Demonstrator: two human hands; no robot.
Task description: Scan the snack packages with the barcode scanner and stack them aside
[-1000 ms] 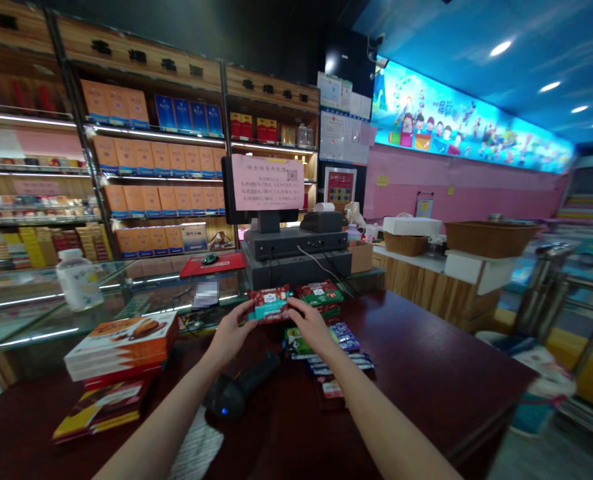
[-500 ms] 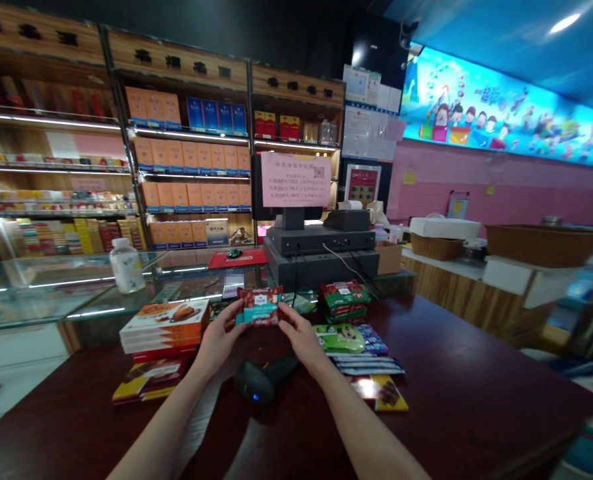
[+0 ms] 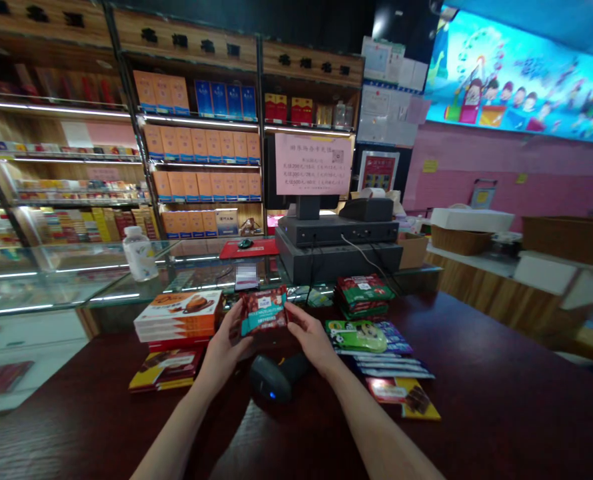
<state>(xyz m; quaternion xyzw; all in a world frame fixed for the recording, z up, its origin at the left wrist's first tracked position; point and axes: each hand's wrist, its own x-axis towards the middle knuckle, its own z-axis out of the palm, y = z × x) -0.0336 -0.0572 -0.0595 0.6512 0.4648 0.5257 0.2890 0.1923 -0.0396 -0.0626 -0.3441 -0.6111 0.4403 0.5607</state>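
Both my hands hold a red and teal snack packet (image 3: pixel 263 311) upright above a dark wooden counter (image 3: pixel 476 400). My left hand (image 3: pixel 225 345) pinches its left edge and my right hand (image 3: pixel 313 337) pinches its right edge. Just below the packet a black barcode scanner (image 3: pixel 276 377) lies on the counter with a blue light lit.
A stack of orange boxes (image 3: pixel 179 315) lies to the left, with a flat chocolate pack (image 3: pixel 166 368) in front. To the right are red-green packets (image 3: pixel 364 293), a green packet (image 3: pixel 357 335), blue bars and a yellow pack (image 3: pixel 407 397). A till (image 3: pixel 339 243) stands behind.
The view has swung left, so everything sits further right in the picture. The packet came slightly nearer to me and stays held in both hands above the scanner.
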